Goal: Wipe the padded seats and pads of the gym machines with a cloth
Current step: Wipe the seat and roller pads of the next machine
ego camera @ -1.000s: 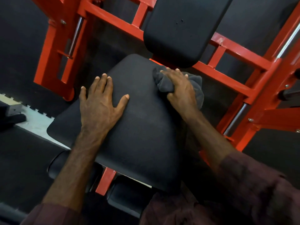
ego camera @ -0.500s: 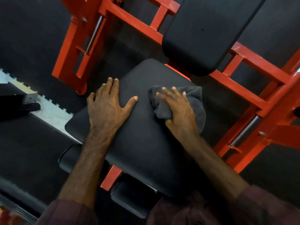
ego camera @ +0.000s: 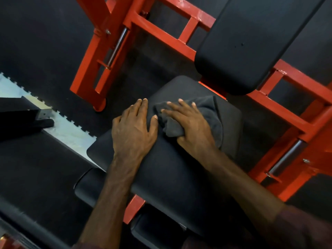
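Observation:
A black padded seat [ego camera: 176, 173] of a red gym machine fills the middle of the view. My left hand [ego camera: 133, 131] lies flat on its left part, fingers straight. My right hand [ego camera: 190, 125] presses a bunched dark grey cloth [ego camera: 210, 112] onto the far part of the seat, fingers stretched over it and the thumb tucked against a fold. The two hands almost touch. A black back pad [ego camera: 248, 44] rises just beyond the seat.
The red steel frame [ego camera: 161, 35] runs behind and to both sides of the seat, with chrome rods at left and right. Two smaller black pads [ego camera: 88, 186] sit under the seat's near edge. Dark rubber floor, with a pale strip [ego camera: 64, 130] at left.
My right hand has slid the cloth leftward across the far part of the seat, ending close to my left hand. The left hand has stayed flat on the seat.

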